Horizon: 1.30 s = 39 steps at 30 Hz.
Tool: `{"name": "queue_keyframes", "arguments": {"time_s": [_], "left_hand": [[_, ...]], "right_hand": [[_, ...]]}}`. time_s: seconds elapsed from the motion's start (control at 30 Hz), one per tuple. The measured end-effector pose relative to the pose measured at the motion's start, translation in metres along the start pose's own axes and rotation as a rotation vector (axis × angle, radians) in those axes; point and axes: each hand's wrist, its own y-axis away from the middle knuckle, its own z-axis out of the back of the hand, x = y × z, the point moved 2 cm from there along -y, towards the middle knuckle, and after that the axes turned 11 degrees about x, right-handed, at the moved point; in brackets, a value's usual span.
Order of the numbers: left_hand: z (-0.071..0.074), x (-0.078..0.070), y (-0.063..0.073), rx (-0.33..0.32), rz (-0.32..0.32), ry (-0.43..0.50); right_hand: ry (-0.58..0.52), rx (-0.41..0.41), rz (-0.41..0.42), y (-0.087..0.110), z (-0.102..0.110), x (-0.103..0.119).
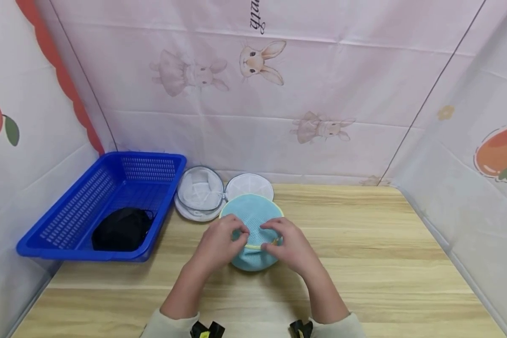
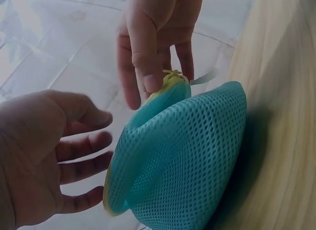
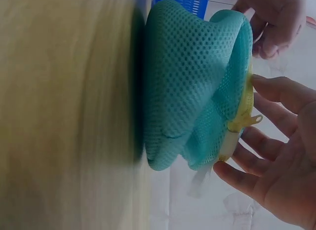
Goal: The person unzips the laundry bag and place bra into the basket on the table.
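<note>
A turquoise mesh laundry bag (image 1: 255, 213) with a yellow zipped rim stands on the table, its round top tilted up. My left hand (image 1: 219, 239) is at its left side, fingers loosely bent; in the left wrist view those fingers (image 2: 86, 158) reach the rim, with nothing pinched. The right hand (image 1: 291, 244) is at the other side of the rim. In the right wrist view its spread fingers (image 3: 261, 141) touch the yellow edge around the zipper pull (image 3: 247, 121). Whether the bag holds anything is hidden.
A blue plastic basket (image 1: 105, 188) at the left contains a black cloth bundle (image 1: 122, 230). Behind the bag lie white round mesh bags (image 1: 200, 188), folded flat, near the printed back curtain (image 1: 321, 94). Wooden tabletop (image 1: 363, 234) extends to the right.
</note>
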Motion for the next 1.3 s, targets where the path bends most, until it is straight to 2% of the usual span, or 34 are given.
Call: {"name": "queue_keyframes", "arguments": {"time_s": [0.07,0.17,0.27,0.33,0.43,0.53,0.63,0.77,0.83,0.93,1.13,1.3], "left_hand": [[0.002,0.004,0.000,-0.042,0.063,0.000],[0.009,0.014,-0.001,-0.102,0.202,0.012],[0.013,0.027,-0.001,-0.075,0.332,0.031],[0.013,0.034,-0.002,-0.026,0.373,0.037],[0.011,0.039,-0.003,0.005,0.370,0.061],[0.009,0.040,-0.005,-0.031,0.336,0.125],[0.008,0.040,-0.006,-0.050,0.310,0.258],[0.007,0.039,-0.007,-0.020,0.303,0.468],[0.006,0.038,-0.008,-0.006,0.303,0.538],[0.005,0.037,-0.009,0.010,0.302,0.580],[0.001,0.033,-0.010,0.014,0.286,0.598],[-0.004,0.030,-0.011,0.005,0.305,0.618]], "right_hand": [[0.010,0.026,-0.011,0.000,-0.001,-0.001],[0.012,0.031,-0.027,0.001,-0.001,-0.002],[0.012,0.040,-0.045,0.001,0.000,-0.004],[0.011,0.054,-0.052,0.001,0.000,-0.005],[0.010,0.076,-0.053,0.001,-0.001,-0.006],[0.016,0.089,-0.049,0.000,-0.003,-0.007],[0.020,0.103,-0.044,-0.001,-0.005,-0.007],[0.017,0.115,-0.036,-0.001,-0.007,-0.006],[0.022,0.117,-0.036,-0.002,-0.008,-0.006],[0.034,0.121,-0.047,-0.002,-0.008,-0.005],[0.044,0.118,-0.066,-0.002,-0.009,-0.005],[0.072,0.109,-0.079,-0.004,-0.012,-0.004]]}}
